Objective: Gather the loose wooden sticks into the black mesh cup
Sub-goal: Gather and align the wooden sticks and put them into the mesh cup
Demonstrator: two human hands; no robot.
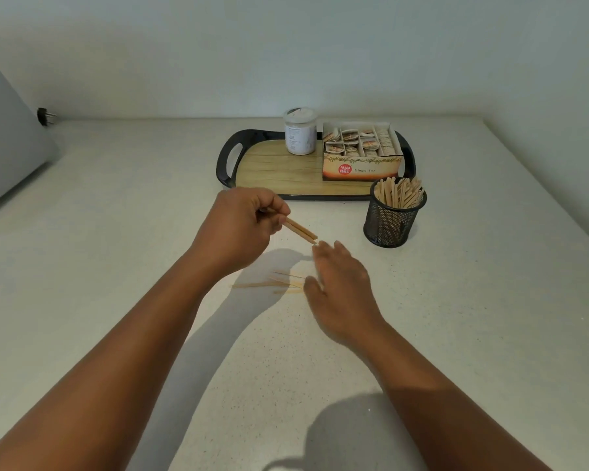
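My left hand (242,226) grips a small bundle of wooden sticks (301,230) above the counter, their free ends pointing right and down. My right hand (340,287) hovers just below them with straight fingers, its fingertips close to the bundle's end. Several loose wooden sticks (269,283) lie flat on the counter to the left of my right hand, partly under it. The black mesh cup (389,222) stands upright to the right, holding many sticks on end.
A black-rimmed tray with a wood-pattern floor (279,168) sits behind the hands. It carries a white jar (300,136) and an open box of ginger tea bags (362,153). The counter meets walls at the back and left.
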